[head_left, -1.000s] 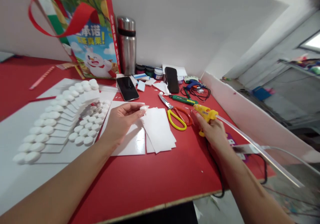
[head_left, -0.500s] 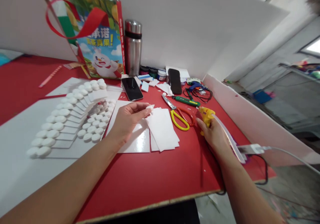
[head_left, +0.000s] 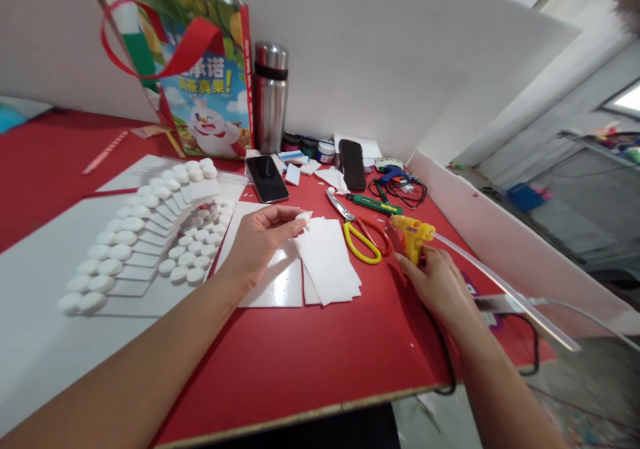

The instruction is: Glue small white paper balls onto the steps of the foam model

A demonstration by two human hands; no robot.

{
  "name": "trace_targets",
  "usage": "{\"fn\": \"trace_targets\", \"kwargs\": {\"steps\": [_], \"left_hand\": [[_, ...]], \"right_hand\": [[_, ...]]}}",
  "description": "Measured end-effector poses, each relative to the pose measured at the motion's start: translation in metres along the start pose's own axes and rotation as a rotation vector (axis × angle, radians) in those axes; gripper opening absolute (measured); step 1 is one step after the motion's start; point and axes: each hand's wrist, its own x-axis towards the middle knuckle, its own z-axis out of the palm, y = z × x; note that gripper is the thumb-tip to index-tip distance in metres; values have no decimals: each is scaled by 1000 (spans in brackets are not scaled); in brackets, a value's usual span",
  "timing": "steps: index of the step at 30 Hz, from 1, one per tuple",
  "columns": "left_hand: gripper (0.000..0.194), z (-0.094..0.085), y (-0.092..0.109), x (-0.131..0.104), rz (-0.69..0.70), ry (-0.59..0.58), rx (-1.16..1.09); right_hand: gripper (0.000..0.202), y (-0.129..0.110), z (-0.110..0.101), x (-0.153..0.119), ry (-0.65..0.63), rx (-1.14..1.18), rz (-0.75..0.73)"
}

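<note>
A small white piece [head_left: 304, 217] is pinched between the thumb and fingers of my left hand [head_left: 263, 239], over the top of a stack of white cards [head_left: 330, 262]. On the right, my right hand [head_left: 437, 279] is closed on the handle of a yellow glue gun [head_left: 414, 232]; a long clear glue stick [head_left: 505, 285] sticks out of its back. Scissors [head_left: 361, 235] with yellow and red handles lie between the hands. Rows of white round pieces [head_left: 120, 252] stand on a white board at the left, beside a cluster of loose ones [head_left: 187, 259].
Behind the hands lie a phone [head_left: 267, 179], a dark case [head_left: 352, 164] and a green cutter [head_left: 374, 203]. A steel flask [head_left: 271, 102] and a colourful bag [head_left: 210, 95] stand at the back. A low white partition [head_left: 470, 215] borders the right side.
My right hand has turned the glue gun, and its glue stick now points out further to the right, above the table. My left hand keeps its pinch, and the view has shifted slightly.
</note>
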Motion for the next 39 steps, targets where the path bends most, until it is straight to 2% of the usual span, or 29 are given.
{"fn": "trace_targets", "kwargs": {"steps": [3,5,7,9,12,15,18,20,27,39], "left_hand": [[30,0,0,-1,2,-3,-5],[29,0,0,-1,-4,-13,-5],[29,0,0,-1,-14,-24,-10],[30,-1,-1,0,-17,-39,-11],[31,-3,-4,1,-6,-61,6],[33,-4,-5,2,22,-56,46],[30,-3,-2,1,44,-35,119],[27,-1,0,-1,52,-34,181],[25,0,1,-4,74,-38,359],[23,1,0,-6,116,-70,441]], "right_hand": [[63,-11,-18,-36,113,-129,-102],[54,-29,-32,-56,175,-45,-164],[36,-55,-40,-62,136,198,-255],[29,-85,-38,-52,-10,464,-281],[29,-124,-18,-16,-179,889,-218],[22,-145,6,13,-309,1169,-183],[18,-148,21,21,-330,1330,-161],[16,-144,26,18,-323,1356,-148],[15,-139,32,15,-374,1354,-103],[16,-139,29,14,-322,1223,-79]]}}
